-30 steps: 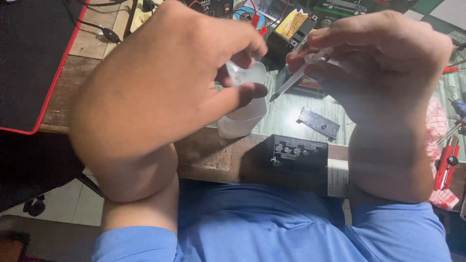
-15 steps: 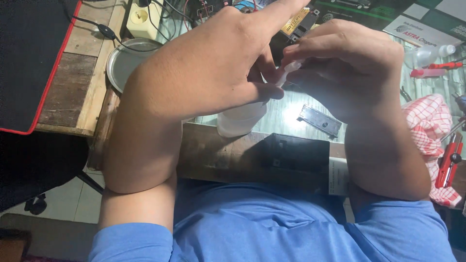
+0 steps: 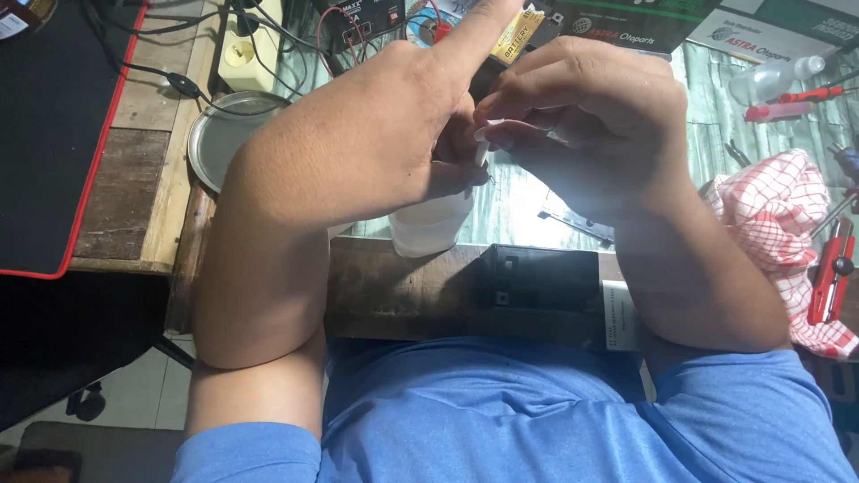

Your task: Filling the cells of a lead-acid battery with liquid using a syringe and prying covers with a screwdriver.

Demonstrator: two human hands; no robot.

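Both hands have drawn closer since half a second ago, knuckles now nearly meeting above the tabletop (image 3: 394,291). Left hand (image 3: 376,134) is curled, index finger sticking out toward 12 o'clock; right hand (image 3: 582,116) pinches a thin white tool (image 3: 483,148), tip pointing to 6 o'clock. Just below, at 6 o'clock, sits a translucent plastic cup (image 3: 428,228). A checked red cloth (image 3: 778,233) lies at 3 o'clock.

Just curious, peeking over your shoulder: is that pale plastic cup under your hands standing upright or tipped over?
Upright. The pale plastic cup stands on its base at the bench edge, below the left hand. Its mouth is hidden.
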